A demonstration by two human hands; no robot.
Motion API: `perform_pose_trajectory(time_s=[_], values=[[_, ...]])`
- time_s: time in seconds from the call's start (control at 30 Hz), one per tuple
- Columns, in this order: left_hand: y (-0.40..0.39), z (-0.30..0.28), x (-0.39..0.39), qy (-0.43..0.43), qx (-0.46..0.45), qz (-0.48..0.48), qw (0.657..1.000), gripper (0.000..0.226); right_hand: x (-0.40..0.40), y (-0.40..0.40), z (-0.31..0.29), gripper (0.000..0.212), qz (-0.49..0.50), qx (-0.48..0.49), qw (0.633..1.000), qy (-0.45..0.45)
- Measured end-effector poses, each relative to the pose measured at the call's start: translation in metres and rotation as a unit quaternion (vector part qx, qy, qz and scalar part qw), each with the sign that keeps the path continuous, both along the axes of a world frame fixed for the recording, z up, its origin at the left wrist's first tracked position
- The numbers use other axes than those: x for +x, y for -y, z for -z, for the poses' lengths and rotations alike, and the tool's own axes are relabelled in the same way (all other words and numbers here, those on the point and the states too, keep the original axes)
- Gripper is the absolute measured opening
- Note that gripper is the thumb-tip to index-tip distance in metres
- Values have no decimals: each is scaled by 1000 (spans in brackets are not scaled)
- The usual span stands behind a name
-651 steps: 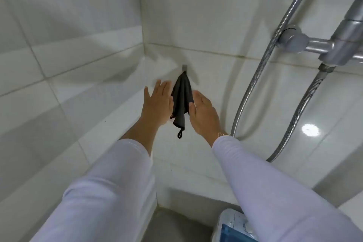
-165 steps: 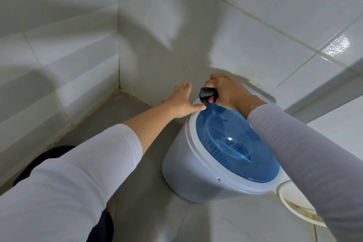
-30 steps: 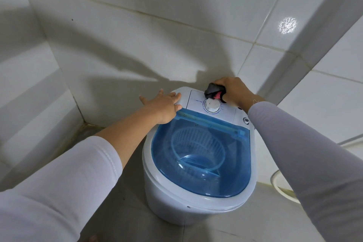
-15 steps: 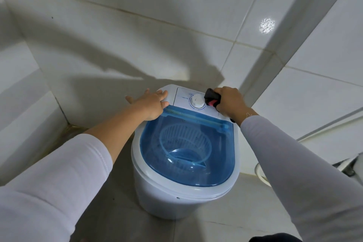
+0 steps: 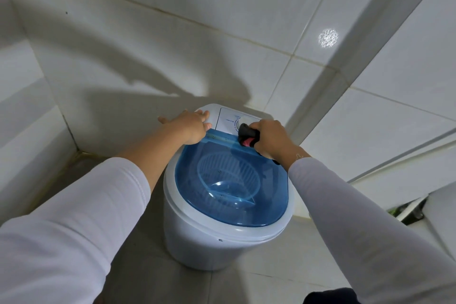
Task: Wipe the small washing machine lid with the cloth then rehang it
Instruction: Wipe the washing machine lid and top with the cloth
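Step in hand: wiping, judged under way along the rear edge of the lid, at the seam with the control panel (image 5: 228, 119).
Right hand (image 5: 271, 139): fingers curled tight round the bunched cloth (image 5: 248, 134), pressing it onto the hinge strip just below the timer dial (image 5: 243, 123).
Left hand (image 5: 191, 126): fingers fairly straight, thumb tucked under, resting flat on the rear left corner of the washing machine (image 5: 209, 242); holding nothing, judged to be steadying the tub.
Cloth: dark, wadded into a small lump, a red-pink patch showing at its lower edge; a dark end hanging out below the wrist.
Lid (image 5: 234, 187): translucent blue, closed and seated in the white rim; ribbed spin basket visible through it; small dark specks scattered on or under the surface, cannot tell which.
Location: machine on grey floor tiles, set close against the white tiled wall (image 5: 148, 44) near a corner.
Progress: judged partial; broad front area of lid not yet under the cloth.
Next move: sweep forward across the blue panel with even pressure, left hand bracing; then rise and return the cloth to its hook, not in view here.
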State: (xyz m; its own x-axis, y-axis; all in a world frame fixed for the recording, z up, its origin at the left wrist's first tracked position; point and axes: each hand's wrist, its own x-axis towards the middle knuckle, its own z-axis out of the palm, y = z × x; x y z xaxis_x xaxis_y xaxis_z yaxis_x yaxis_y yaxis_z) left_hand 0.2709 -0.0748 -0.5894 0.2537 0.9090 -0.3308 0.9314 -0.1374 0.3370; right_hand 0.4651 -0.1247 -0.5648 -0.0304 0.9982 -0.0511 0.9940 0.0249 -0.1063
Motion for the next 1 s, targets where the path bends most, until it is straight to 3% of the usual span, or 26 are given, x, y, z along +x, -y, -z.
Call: perform_pose_trajectory(time_s=[0.13, 0.27, 0.57, 0.87, 1.0], values=[[2, -1, -1, 0, -2, -1, 1000, 51, -1, -7, -25, 26, 5, -61, 996, -66], [1, -3, -2, 4, -7, 1, 1000, 50, 5, -26, -60, 30, 52, 11, 989, -136], [0, 0, -4, 10, 5, 8, 1000, 50, -8, -43, -31, 35, 58, -3, 997, -55], [-2, 5, -4, 18, 9, -1, 1000, 50, -16, -30, -30, 36, -26, -4, 1000, 0], [-3, 7, -8, 57, -3, -5, 998, 48, -12, -26, -42, 38, -32, -52, 998, 4]])
